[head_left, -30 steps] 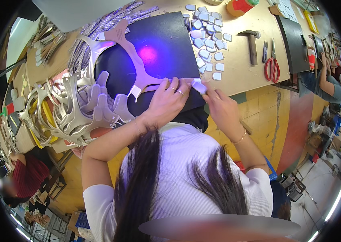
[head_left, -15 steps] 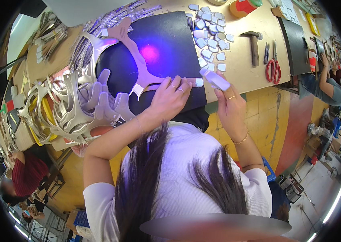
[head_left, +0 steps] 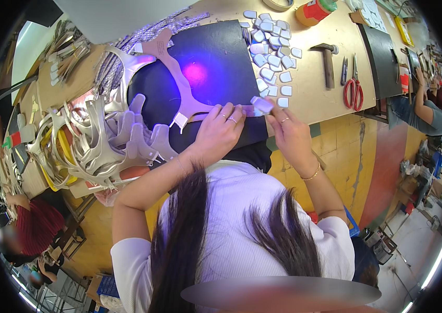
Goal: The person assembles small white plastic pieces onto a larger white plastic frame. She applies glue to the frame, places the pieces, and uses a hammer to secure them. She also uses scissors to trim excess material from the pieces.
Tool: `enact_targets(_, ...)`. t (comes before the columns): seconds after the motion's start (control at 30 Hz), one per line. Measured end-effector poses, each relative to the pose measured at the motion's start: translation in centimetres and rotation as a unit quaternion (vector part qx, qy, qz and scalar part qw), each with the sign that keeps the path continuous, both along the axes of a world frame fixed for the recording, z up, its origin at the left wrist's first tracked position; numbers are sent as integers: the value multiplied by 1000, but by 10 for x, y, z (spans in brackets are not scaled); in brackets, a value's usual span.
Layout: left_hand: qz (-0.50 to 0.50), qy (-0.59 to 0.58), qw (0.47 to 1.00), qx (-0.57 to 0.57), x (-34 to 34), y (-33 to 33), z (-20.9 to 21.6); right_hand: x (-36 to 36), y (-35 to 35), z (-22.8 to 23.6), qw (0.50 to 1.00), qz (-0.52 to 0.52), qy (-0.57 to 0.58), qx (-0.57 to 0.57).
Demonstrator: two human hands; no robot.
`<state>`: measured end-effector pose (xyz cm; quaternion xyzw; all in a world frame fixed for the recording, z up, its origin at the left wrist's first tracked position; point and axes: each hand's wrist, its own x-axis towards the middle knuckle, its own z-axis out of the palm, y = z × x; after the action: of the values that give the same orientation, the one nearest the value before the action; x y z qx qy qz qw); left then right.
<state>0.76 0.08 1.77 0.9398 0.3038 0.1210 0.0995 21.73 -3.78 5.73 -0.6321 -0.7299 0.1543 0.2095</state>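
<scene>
My left hand (head_left: 220,130) lies over one arm of a tan, branching strap piece (head_left: 181,86), fingers together and pressing it to a black board (head_left: 221,57). A white tab (head_left: 179,120) hangs from the piece beside that hand. My right hand (head_left: 290,136) is closed round a hammer (head_left: 262,106); its pale head is over the strap's right end, and its wooden handle end shows past my wrist. Whether the head touches the strap I cannot tell. A silvery strap piece (head_left: 127,65) adjoins the tan one at the board's left.
Silvery strap pieces (head_left: 101,138) are heaped at left. Pale rounded tabs (head_left: 273,39) lie beyond my right hand. Another hammer (head_left: 329,65), red-handled scissors (head_left: 354,94) and a red-and-green jar (head_left: 315,11) sit farther right. A co-worker (head_left: 40,227) is at lower left.
My right hand has moved left and slightly down, bringing the hammer head from beside the strap's end to over it. My left hand keeps its place on the piece, nearly unmoved.
</scene>
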Motion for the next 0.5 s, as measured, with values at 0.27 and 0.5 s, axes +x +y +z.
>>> enact_targets(0.27, -6, -16, 1000, 26, -4, -1, -1, 0, -14, -1, 1000, 17, -2, -23)
enact_targets(0.5, 11, -91, 994, -62, -15, 1, 22, -8, 51, -7, 997, -21, 48, 54)
